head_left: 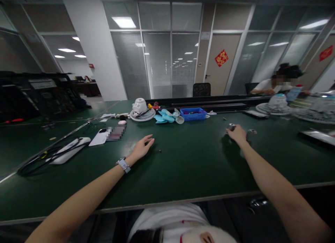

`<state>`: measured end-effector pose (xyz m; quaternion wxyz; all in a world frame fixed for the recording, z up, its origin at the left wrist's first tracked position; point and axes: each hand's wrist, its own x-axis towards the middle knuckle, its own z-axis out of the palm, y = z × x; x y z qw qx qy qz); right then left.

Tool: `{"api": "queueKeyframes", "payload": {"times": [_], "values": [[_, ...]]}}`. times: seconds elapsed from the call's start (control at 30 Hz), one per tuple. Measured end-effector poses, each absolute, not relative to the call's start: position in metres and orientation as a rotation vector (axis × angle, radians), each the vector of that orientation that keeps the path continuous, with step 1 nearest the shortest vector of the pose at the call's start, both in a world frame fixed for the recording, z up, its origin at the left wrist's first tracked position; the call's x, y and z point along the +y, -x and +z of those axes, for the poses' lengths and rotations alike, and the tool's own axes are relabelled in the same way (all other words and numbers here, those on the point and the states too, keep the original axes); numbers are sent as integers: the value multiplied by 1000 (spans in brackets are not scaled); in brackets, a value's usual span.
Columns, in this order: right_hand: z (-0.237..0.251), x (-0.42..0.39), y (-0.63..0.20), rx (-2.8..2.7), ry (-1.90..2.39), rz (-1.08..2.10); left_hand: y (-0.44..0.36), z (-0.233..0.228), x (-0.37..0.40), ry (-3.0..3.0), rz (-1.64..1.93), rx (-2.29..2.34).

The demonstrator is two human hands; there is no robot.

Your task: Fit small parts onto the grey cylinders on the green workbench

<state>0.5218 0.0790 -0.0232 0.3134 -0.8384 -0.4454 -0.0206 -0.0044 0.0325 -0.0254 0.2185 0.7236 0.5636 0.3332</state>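
My right hand [237,134] is closed around a small grey metal cylinder [231,126] above the right part of the green table. A second grey cylinder [251,134] stands upright just right of that hand, its base partly hidden by my wrist. My left hand [142,147] is held low over the table, fingers apart and nothing in them. Close to its fingertips lies a tiny dark round piece [160,151], apart from the hand and too small to name.
Along the back are a white fan body [140,106], blue fan blades [164,116] and a blue basket [193,114]. A phone [99,136], a white power strip [70,150] and black cables [34,162] lie left. At right a person [272,86] sits behind more fan parts [278,105].
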Motion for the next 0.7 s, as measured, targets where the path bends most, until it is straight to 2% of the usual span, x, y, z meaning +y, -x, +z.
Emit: {"api": "queueKeyframes", "payload": {"times": [0.2,0.3,0.37,0.43,0.6,0.7], "values": [[-23,74,-525,-1065,2330,106,13,-21,37,-2017,898,1657],[-16,70,-504,-1069,2204,-169,25,-22,45,-2050,886,1754],[-10,63,-471,-1227,1975,-381,32,-24,50,-2072,877,1822],[-6,50,-424,-1533,1679,-406,36,-27,54,-2078,862,1883],[-10,-4,-291,-2424,908,-17,36,-29,57,-2062,842,1978],[-17,-22,-244,-2663,686,99,35,-27,56,-2066,817,1994]]}}
